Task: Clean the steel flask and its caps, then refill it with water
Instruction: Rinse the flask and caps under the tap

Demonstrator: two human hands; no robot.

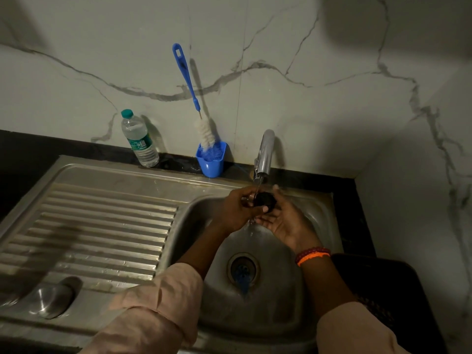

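Observation:
A small black cap (pixel 265 201) is under the running tap (pixel 265 152), above the sink basin (pixel 293 290). My left hand (pixel 237 210) grips the cap from the left, fingers curled round it and a small shiny part. From the right, my right hand (pixel 283 223) lies palm up under the cap, fingers stretched out and thumb raised behind it. Water falls between my hands toward the drain (pixel 242 269). The steel flask (pixel 55 297) is on the drainboard at the lower left, partly in shadow.
A blue bottle brush (pixel 190 95) stands in a blue cup (pixel 212 162) against the marble wall. A plastic water bottle (pixel 139 139) stands left of it. The ribbed drainboard (pixel 97 233) fills the left. A dark basket (pixel 398 290) sits right of the sink.

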